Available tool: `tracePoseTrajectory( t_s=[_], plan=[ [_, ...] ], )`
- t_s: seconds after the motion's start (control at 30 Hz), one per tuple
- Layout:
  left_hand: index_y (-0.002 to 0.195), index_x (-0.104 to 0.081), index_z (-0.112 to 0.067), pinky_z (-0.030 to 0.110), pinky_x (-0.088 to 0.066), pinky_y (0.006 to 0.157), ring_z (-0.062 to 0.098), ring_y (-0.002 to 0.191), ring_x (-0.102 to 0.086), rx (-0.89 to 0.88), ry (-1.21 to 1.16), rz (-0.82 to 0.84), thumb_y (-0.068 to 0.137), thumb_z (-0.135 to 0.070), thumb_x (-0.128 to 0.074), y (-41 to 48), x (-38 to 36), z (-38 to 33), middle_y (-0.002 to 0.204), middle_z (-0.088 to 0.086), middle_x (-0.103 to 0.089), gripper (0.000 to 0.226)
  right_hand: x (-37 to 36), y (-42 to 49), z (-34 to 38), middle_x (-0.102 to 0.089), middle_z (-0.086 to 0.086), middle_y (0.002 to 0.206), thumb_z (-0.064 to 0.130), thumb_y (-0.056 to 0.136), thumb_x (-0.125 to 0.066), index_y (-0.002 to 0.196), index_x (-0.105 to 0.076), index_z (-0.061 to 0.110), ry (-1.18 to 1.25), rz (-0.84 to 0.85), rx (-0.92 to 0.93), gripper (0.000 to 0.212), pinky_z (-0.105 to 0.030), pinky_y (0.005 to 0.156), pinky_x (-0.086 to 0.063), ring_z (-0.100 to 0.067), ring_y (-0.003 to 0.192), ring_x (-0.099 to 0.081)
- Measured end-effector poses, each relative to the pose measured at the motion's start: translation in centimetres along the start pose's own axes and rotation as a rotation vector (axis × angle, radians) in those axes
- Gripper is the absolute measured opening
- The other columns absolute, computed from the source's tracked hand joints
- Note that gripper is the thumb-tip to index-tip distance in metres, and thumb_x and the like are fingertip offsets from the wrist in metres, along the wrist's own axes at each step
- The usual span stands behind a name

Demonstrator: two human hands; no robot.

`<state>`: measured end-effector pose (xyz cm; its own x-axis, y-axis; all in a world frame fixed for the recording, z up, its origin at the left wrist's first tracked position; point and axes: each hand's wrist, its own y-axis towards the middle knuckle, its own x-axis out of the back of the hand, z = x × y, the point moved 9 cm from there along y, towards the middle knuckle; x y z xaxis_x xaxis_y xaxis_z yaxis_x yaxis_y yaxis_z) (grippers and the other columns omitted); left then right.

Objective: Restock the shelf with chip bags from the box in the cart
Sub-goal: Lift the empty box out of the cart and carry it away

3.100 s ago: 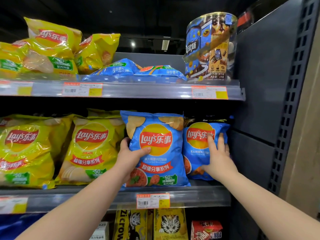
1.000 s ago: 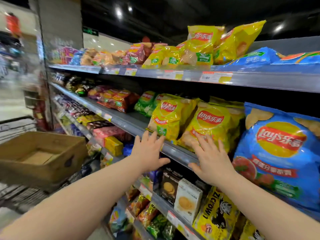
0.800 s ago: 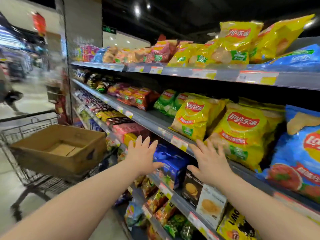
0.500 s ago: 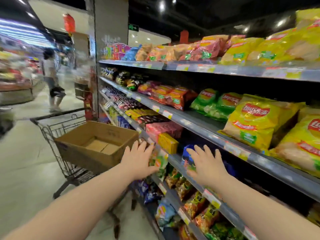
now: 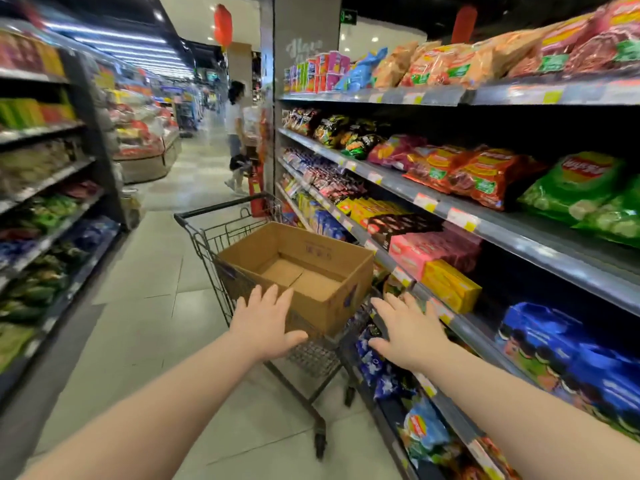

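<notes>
Here, both hands—left hand (image 5: 265,325), right hand (image 5: 408,332)—spread, flank the box (image 5: 332,289) rim.

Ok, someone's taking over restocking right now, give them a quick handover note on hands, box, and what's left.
Left hand: open, empty, reaching toward the box.
Right hand: open, empty, out in front beside the shelf edge.
Cardboard box sits in the shopping cart in the aisle; its visible bottom is bare, no chip bags in sight.
Done: nothing in hand to place.
Left: check the box's hidden near corner; if empty, restocking from it looks finished.
</notes>
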<state>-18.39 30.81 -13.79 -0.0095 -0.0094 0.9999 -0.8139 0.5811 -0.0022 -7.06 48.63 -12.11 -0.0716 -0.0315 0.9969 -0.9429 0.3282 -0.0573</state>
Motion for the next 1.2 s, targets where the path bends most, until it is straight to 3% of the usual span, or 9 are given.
tracePoseTrajectory(
  t_s=[0.3,0.6,0.97,1.2],
  plan=[
    [0.153,-0.003,-0.025,0.051,-0.013,0.118,0.032,0.148,-0.005,0.142,0.045,0.040,0.085,-0.071,-0.039,9.4,-2.1,7.9,0.162,0.004,-0.006,0.090,-1.4,15.7,4.1,-0.010,0.000,0.161,0.057,0.091,-0.043,0.152,-0.008,0.030,0.031,0.005,0.117,0.075,-0.056,0.116,-0.008,-0.030,0.148,-0.006],
    [0.153,-0.003,-0.026,0.050,-0.011,0.119,0.030,0.149,-0.004,0.203,0.067,0.049,0.086,-0.068,-0.042,24.9,-1.6,10.5,0.162,0.004,-0.006,0.089,-2.5,31.2,1.0,-0.005,0.000,0.162,0.055,0.091,-0.044,0.152,-0.005,0.031,0.075,0.070,0.116,0.076,-0.055,0.116,-0.003,-0.030,0.148,-0.003],
    [0.153,-0.002,-0.023,0.052,-0.012,0.118,0.032,0.148,-0.006,0.173,0.052,0.156,0.086,-0.064,-0.047,36.8,-6.7,13.9,0.162,0.006,-0.007,0.091,-8.0,40.2,-2.8,-0.007,0.001,0.161,0.056,0.089,-0.047,0.152,-0.007,0.032,0.081,0.226,0.007,0.078,-0.054,0.117,-0.005,-0.029,0.148,-0.004],
    [0.153,-0.008,-0.021,0.050,-0.017,0.117,0.032,0.147,-0.013,0.132,0.042,0.155,0.085,-0.065,-0.049,47.1,-9.9,19.1,0.159,0.007,-0.017,0.091,-11.8,45.1,-3.9,-0.004,0.001,0.162,0.057,0.088,-0.048,0.152,-0.007,0.033,0.106,0.314,-0.173,0.079,-0.051,0.117,-0.007,-0.028,0.148,-0.005]
  ],
)
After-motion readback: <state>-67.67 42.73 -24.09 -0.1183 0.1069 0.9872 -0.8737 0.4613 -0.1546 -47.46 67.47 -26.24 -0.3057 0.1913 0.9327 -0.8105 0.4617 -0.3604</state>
